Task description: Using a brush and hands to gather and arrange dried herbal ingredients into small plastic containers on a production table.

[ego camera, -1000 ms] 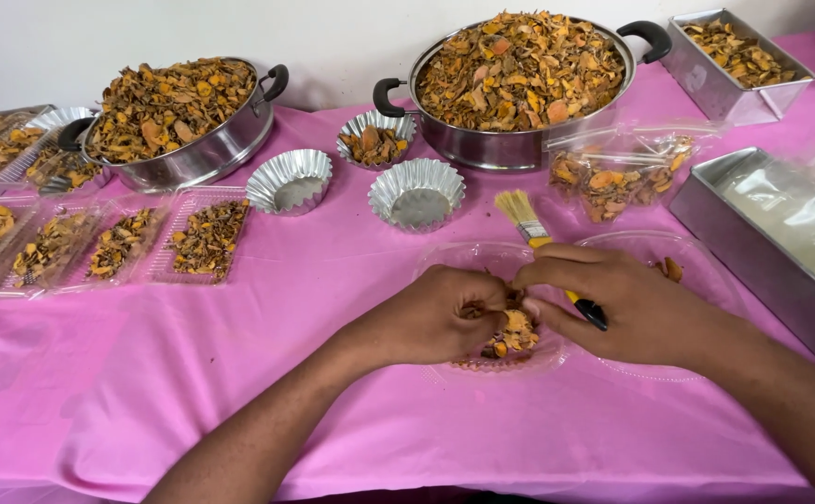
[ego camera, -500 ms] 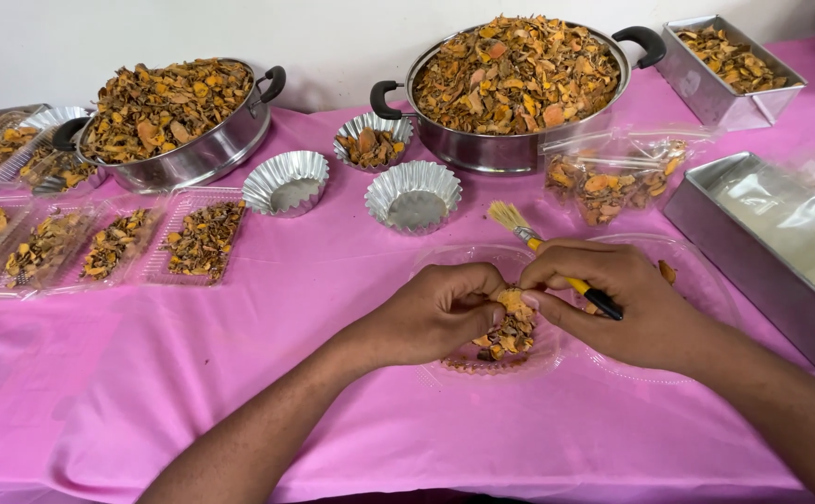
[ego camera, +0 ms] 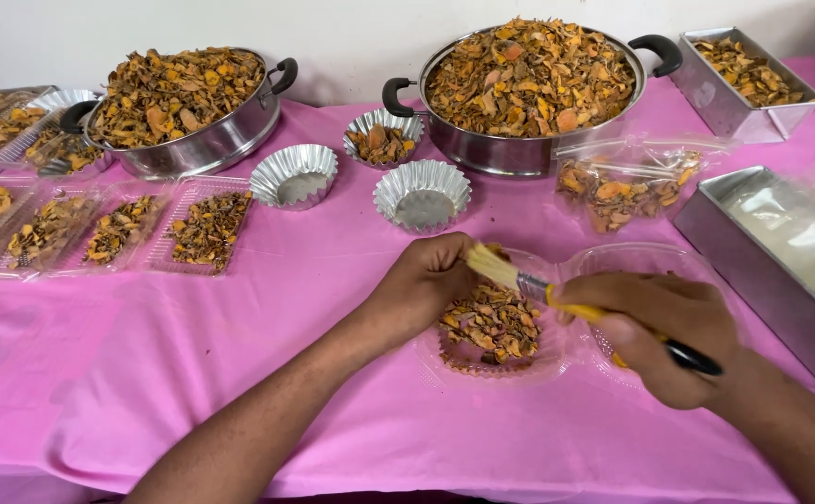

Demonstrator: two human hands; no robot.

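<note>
Dried turmeric slices [ego camera: 493, 322] sit in a clear clamshell tray [ego camera: 519, 369] on the pink desk [ego camera: 333, 308]. Left hand [ego camera: 421, 285] steadies it, grip curled at the rim; right hand [ego camera: 659, 336] pinches a brush [ego camera: 557, 297]. Four trays [ego camera: 99, 229] are filled, two pots [ego camera: 519, 93] still heaped.

A clear plastic clamshell package [ego camera: 519, 359] lay open on the pink tablecloth [ego camera: 333, 373], holding orange-brown dried slices. Beyond it sat a clear plastic bag [ego camera: 626, 182] of the same. Far left of it, clear filled trays [ego camera: 197, 229] stood in a row.
</note>
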